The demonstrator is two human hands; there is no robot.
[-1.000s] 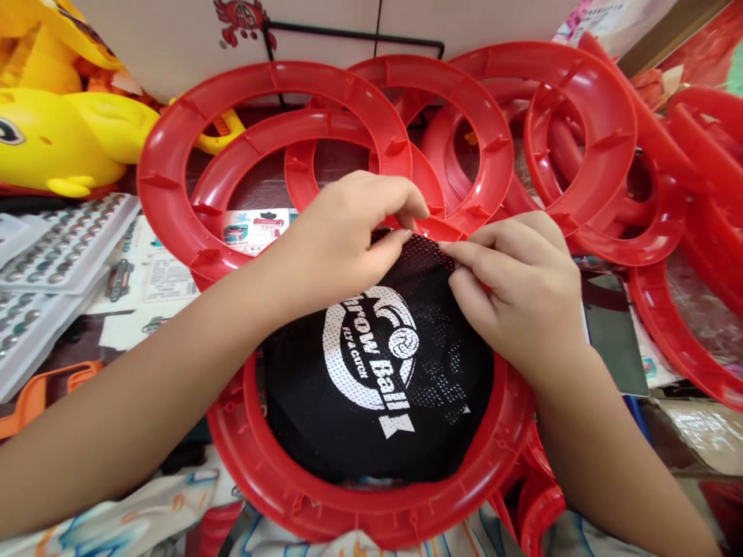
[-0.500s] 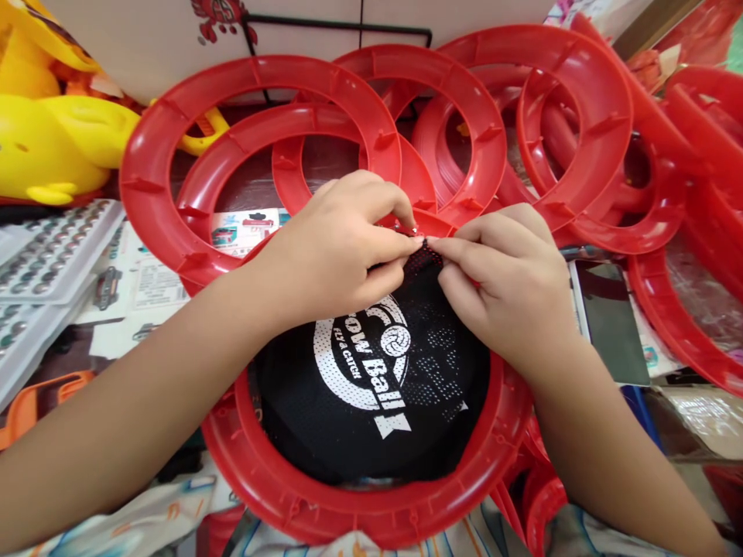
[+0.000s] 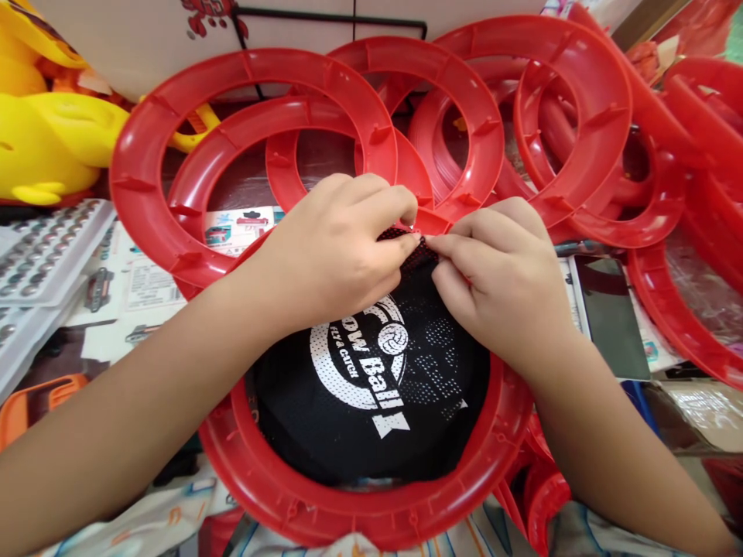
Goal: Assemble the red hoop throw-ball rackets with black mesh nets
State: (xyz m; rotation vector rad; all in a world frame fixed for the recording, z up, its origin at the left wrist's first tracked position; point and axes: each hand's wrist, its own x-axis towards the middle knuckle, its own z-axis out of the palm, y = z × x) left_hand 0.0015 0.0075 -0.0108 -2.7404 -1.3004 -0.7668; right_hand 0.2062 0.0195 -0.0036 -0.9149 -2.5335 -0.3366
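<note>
Pinching the far edge of the black mesh (image 3: pixel 406 348), both hands are meeting almost tip to tip. Left hand (image 3: pixel 342 247) is holding thumb and index together on the edge, the index arching above the thumb. Right hand (image 3: pixel 499 271) is bringing its fingertips together on the same edge, just right of the left thumb; the exact contact is hiding behind the fingers, so can't tell how firm.

Mesh is sitting inside the opening of a red ring (image 3: pixel 371 514), near and central, close to the patterned clothing (image 3: pixel 174 510).

White print on the mesh is reading "ow Ball" (the left hand is covering the start), with smaller "FLY & CATCH" to its left and a ball icon to its right. Lettering is running at a tilt, toward near right.

More red rings (image 3: pixel 133 178) are overlapping at the far side and spreading right. Printed cards (image 3: pixel 145 278) are lying left, their wording too small to read. Beside them, a tray (image 3: pixel 46 255) is holding rows of round pieces; a yellow figure (image 3: pixel 63 139) is lying beyond, an orange piece (image 3: pixel 17 410) nearer. Far back, a white panel (image 3: pixel 128 46) is showing a red crab mark, letters unclear. A dark rectangle (image 3: pixel 612 317) is lying right.
</note>
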